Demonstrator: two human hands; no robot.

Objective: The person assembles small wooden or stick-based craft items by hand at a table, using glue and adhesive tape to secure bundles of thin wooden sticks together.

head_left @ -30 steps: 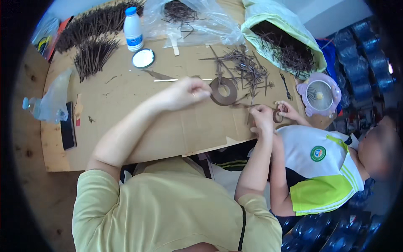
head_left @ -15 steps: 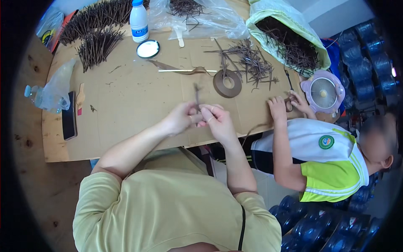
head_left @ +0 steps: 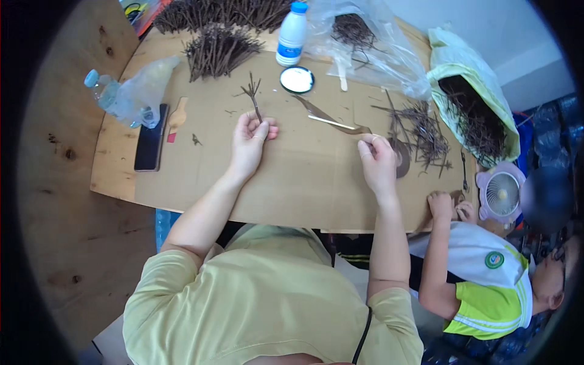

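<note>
My left hand (head_left: 250, 143) is closed around the lower end of a brown branched twig (head_left: 254, 100), whose forked tips point away from me. Over to the right, my right hand (head_left: 378, 161) pinches a brown tape strip (head_left: 331, 120) close to its bend. A thin white stick (head_left: 322, 121) lies across that strip. The brown tape roll (head_left: 402, 159) sits just beside my right hand and is partly hidden by it. Past the strip's far end is a round dish of white paste (head_left: 297, 79).
Bundled twigs (head_left: 222, 52) stand at the far left, loose twigs (head_left: 426, 134) at the right. Around them are a white bottle (head_left: 291, 36), plastic bag (head_left: 389, 55), twig-filled sack (head_left: 474, 115), phone (head_left: 151, 143), water bottle (head_left: 104, 91) and small fan (head_left: 500, 193). A co-worker's hands (head_left: 450, 207) are at right.
My hands have parted. The left moved left with the twig, and the right moved right to the tape strip. The whole view has shifted, too.
</note>
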